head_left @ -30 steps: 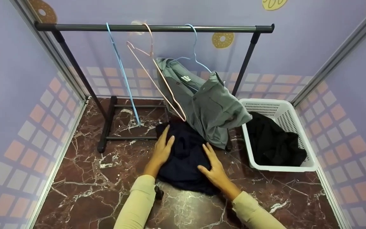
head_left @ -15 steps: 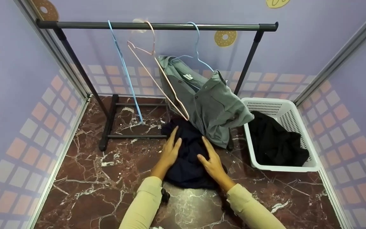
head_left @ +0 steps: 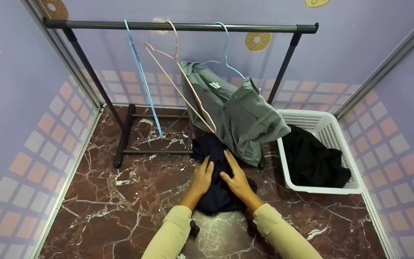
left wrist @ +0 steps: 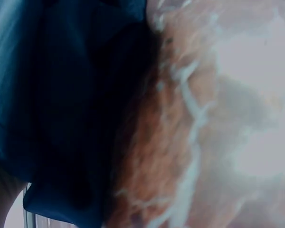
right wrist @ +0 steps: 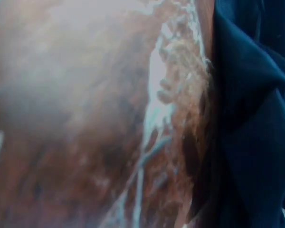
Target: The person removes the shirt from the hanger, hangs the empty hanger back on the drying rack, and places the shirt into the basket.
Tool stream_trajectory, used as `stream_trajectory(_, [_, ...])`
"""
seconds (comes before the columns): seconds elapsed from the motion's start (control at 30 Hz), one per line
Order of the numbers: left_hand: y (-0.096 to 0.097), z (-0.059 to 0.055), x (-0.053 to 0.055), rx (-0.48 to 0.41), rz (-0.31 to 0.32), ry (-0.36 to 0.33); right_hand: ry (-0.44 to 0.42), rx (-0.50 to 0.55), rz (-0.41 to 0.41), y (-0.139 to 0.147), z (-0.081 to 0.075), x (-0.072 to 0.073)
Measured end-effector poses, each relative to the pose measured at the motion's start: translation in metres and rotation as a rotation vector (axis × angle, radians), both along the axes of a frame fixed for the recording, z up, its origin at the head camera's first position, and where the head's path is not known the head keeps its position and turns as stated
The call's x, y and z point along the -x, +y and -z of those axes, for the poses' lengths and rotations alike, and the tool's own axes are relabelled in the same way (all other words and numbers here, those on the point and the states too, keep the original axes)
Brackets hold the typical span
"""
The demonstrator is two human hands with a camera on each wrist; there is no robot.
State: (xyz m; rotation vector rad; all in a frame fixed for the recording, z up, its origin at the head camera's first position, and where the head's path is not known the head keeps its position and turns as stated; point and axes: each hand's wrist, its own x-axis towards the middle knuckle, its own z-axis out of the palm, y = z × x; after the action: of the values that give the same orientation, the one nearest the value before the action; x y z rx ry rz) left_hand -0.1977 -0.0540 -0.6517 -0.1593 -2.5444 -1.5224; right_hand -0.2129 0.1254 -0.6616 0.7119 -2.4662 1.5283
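Note:
On the marbled floor lies a bunched dark navy garment [head_left: 216, 196], its exact kind hidden by its folds. My left hand [head_left: 202, 178] presses against its left side, fingers extended forward. Against the right side rests my right hand [head_left: 237, 180], fingers straight and thumb spread. The left wrist view has the navy cloth [left wrist: 61, 104] filling its left part; the right wrist view has cloth folds [right wrist: 256, 123] along its right edge. Just behind the garment, a grey-green buttoned shirt [head_left: 237, 118] droops at a slant from a light blue hanger [head_left: 225, 50].
A black clothes rack [head_left: 102, 25] stands at the back. From it also hang a pink hanger [head_left: 176, 43] and another blue hanger [head_left: 143, 77], both bare. To the right, a white plastic basket [head_left: 322, 190] holds black cloth [head_left: 311, 158]. Printed walls enclose three sides.
Both hands have come closer together, the left one moving right. The navy garment between them has been gathered narrower and shifted slightly right.

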Motion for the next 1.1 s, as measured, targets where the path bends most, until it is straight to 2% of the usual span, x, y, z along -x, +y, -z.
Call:
stream_trajectory(0.07, [0.003, 0.002, -0.001, 0.006, -0.016, 0.027, -0.001, 0.006, -0.005, -0.002, 0.000, 0.001])
stream_trajectory(0.13, [0.007, 0.005, -0.002, 0.010, -0.040, 0.082, 0.001, 0.008, 0.000, -0.003, 0.001, 0.002])
stream_trajectory(0.3, [0.015, 0.014, -0.002, 0.036, -0.150, 0.234, 0.021, -0.005, 0.064, 0.000, 0.004, 0.000])
stream_trajectory(0.4, [0.015, 0.015, 0.000, 0.071, -0.191, 0.291, 0.015, -0.028, 0.077, 0.001, 0.003, 0.000])
stream_trajectory(0.57, [0.006, 0.013, 0.008, 0.164, -0.236, 0.296, -0.016, -0.044, 0.046, 0.000, 0.000, 0.004])
stream_trajectory(0.7, [-0.012, 0.009, 0.016, 0.210, -0.247, 0.278, -0.022, -0.052, 0.051, 0.001, 0.001, 0.001])
stream_trajectory(0.8, [-0.028, 0.003, 0.025, 0.196, -0.225, 0.286, 0.008, -0.066, 0.061, 0.004, 0.001, -0.004])
stream_trajectory(0.93, [-0.048, -0.008, 0.038, 0.169, -0.144, 0.281, 0.129, -0.113, 0.055, 0.007, -0.002, -0.015])
stream_trajectory(1.03, [-0.058, -0.011, 0.046, 0.179, -0.077, 0.238, 0.236, -0.190, 0.026, 0.006, -0.005, -0.025])
stream_trajectory(1.1, [-0.061, -0.012, 0.050, 0.197, -0.039, 0.198, 0.266, -0.258, 0.006, 0.003, -0.006, -0.031])
